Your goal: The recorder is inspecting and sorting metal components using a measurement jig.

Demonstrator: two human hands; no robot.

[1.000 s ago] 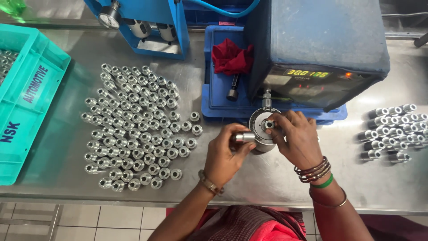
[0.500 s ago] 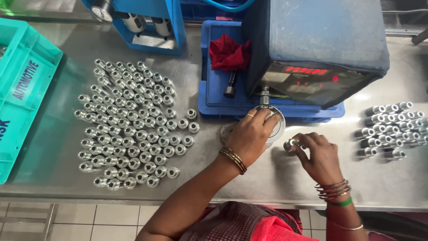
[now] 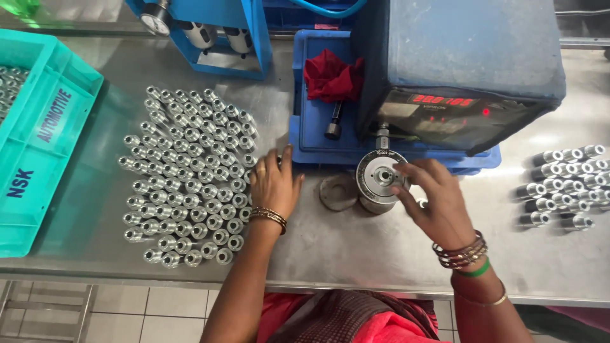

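Note:
My left hand point(image 3: 274, 184) lies flat with fingers spread at the right edge of a large cluster of small silver metal sleeves point(image 3: 190, 178), its fingertips touching the nearest ones. My right hand point(image 3: 435, 200) hovers over the right side of a round metal gauge fixture point(image 3: 380, 178) with a centre hole, thumb and fingers curled by its rim. A glint of metal shows under the palm; whether it holds a part is unclear. A grey round disc point(image 3: 338, 192) lies just left of the fixture.
A blue-grey box instrument with a red digit display point(image 3: 457, 70) stands on a blue tray point(image 3: 318, 136) holding a red cloth point(image 3: 332, 75). A teal crate point(image 3: 38, 140) sits far left. More silver sleeves point(image 3: 565, 184) lie in rows at right. A blue stand point(image 3: 210, 38) is behind.
My left hand left the gauge fixture and moved left to the sleeve cluster. My right hand, which had drawn a small part away to the right, came back over the fixture.

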